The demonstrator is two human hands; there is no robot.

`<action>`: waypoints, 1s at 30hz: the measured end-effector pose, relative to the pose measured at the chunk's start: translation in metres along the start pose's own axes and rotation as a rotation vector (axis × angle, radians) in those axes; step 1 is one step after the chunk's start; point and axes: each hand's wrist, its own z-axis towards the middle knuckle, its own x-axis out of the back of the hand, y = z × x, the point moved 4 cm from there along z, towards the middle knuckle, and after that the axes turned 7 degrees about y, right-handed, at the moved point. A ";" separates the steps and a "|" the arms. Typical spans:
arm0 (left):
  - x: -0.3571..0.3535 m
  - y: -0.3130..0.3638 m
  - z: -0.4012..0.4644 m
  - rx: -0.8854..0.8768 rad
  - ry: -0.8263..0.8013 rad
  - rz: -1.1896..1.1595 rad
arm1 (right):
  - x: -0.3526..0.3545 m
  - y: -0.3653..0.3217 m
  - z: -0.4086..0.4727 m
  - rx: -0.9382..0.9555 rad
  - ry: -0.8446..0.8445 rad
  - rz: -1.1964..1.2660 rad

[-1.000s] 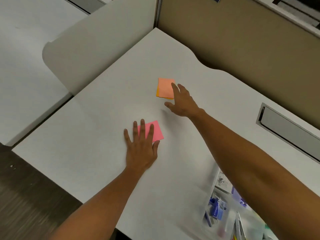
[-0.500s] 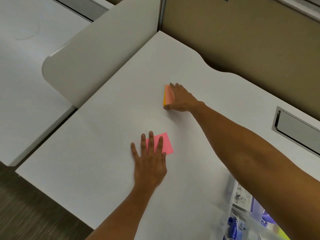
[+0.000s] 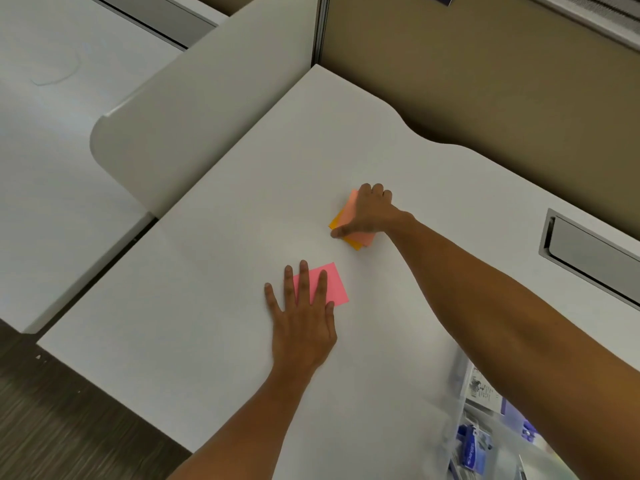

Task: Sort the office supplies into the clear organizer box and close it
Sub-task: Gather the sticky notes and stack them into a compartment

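Note:
A pink sticky-note pad (image 3: 333,284) lies flat on the white desk (image 3: 221,258). My left hand (image 3: 302,317) rests on its left part with straight, spread fingers. Farther back, my right hand (image 3: 367,213) grips an orange sticky-note pad (image 3: 349,227) with a salmon top sheet, fingers curled over its far edge and thumb at its near corner. The pad is tilted under the hand. The clear organizer box (image 3: 491,427) shows blurred at the lower right, partly hidden by my right forearm, with blue items inside.
A grey cable hatch (image 3: 588,251) is set into the desk at the right. A tan partition wall (image 3: 485,71) runs behind the desk and a white curved divider (image 3: 194,116) stands on the left. Dark floor lies below the desk's near-left edge.
My right hand has gone from touching the orange pad to curling round it and pulling it nearer and tilted. My left hand stays flat on the pink pad.

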 end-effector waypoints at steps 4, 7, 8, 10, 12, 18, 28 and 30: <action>0.000 0.001 0.000 -0.006 -0.005 0.019 | 0.002 0.009 -0.019 0.000 0.058 0.179; 0.000 -0.001 0.000 -0.007 -0.012 0.024 | -0.005 0.020 -0.041 -0.031 0.087 0.285; 0.000 -0.001 0.000 -0.007 -0.013 0.028 | -0.009 0.023 -0.047 -0.037 0.090 0.326; 0.001 0.000 0.000 -0.007 -0.018 0.034 | -0.018 0.029 -0.061 -0.048 0.096 0.385; 0.003 0.000 0.000 -0.003 -0.022 0.036 | -0.023 0.034 -0.075 -0.069 0.105 0.445; 0.008 0.001 0.000 0.015 -0.013 0.041 | -0.018 0.057 -0.124 -0.161 0.222 0.663; 0.025 0.006 0.004 0.105 0.041 -0.019 | -0.020 0.107 -0.227 -0.249 0.331 0.966; 0.031 0.012 0.005 0.130 0.035 -0.051 | -0.022 0.118 -0.245 -0.259 0.342 0.985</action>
